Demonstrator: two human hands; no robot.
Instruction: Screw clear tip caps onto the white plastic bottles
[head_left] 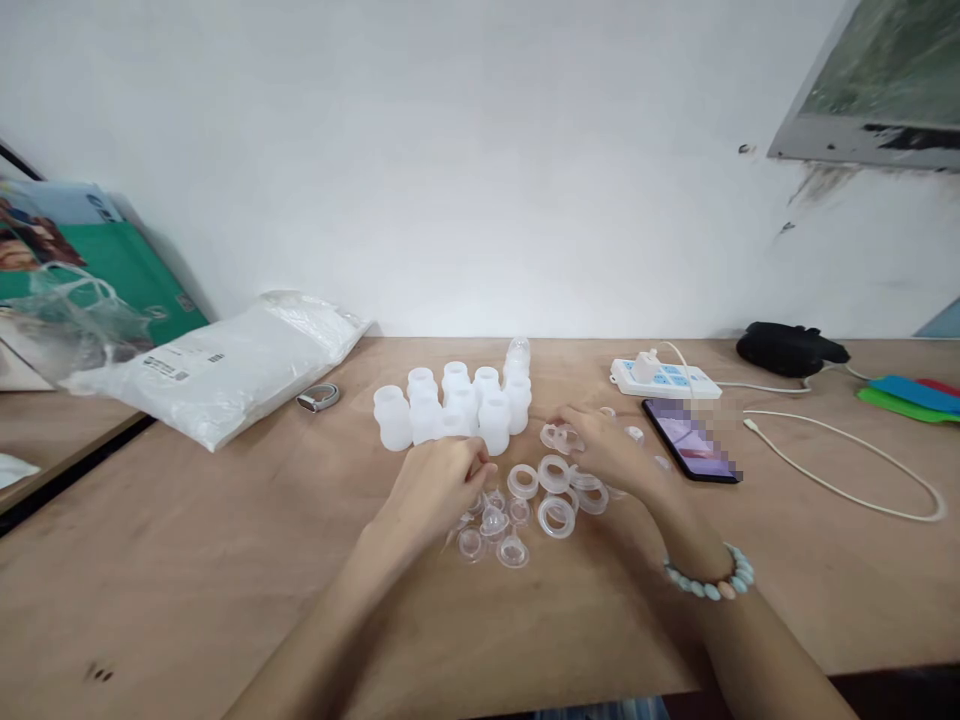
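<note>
My left hand (442, 472) is closed, its fingertips pressed together above a cluster of clear silicone bottle teats (493, 522). Whatever it may pinch is hidden by the fingers. To the right, my right hand (604, 440) reaches down with curled fingers on a clear ring (570, 440) at the back of a group of similar rings. Between the hands lie more translucent rings (556, 517), some overlapping. Behind my left hand stand several frosted white bottles (393, 418) in rows. A clear teat top (518, 350) shows on the rearmost one.
A white plastic package (247, 355) and a watch-like band (318, 397) lie to the left. On the right are a phone (686, 440), a power strip (667, 380), a looped white cable (862, 505), a black case (787, 348) and coloured flat pieces (911, 395). A wall rises behind.
</note>
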